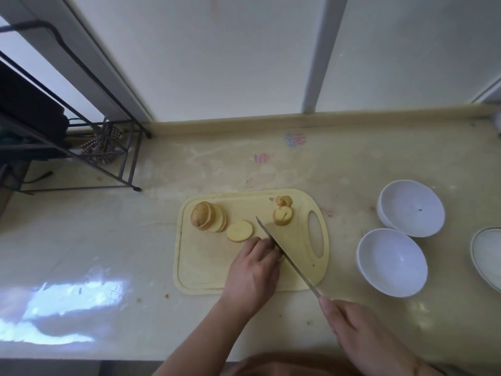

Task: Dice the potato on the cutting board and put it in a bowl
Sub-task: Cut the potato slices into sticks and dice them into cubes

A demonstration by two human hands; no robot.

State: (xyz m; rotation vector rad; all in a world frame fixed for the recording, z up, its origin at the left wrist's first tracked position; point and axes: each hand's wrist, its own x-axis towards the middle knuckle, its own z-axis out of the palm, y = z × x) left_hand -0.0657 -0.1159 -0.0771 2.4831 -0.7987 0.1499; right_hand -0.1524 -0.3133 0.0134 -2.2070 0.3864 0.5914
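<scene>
A pale yellow cutting board lies on the counter. At its far left leans a row of potato slices ending in a skin-covered end piece. One round slice lies flat beside them. A stack of cut pieces sits near the board's handle hole. My left hand presses down on potato slices that it mostly hides. My right hand grips a knife, whose blade runs diagonally along the left hand's fingertips. Two white bowls, the near one and the far one, stand empty to the right.
A white dish is cut off by the right edge. A black wire rack with a checked cloth stands at the back left. A wall and window frame rise behind the counter. Crumbs dot the counter near the board's front left corner.
</scene>
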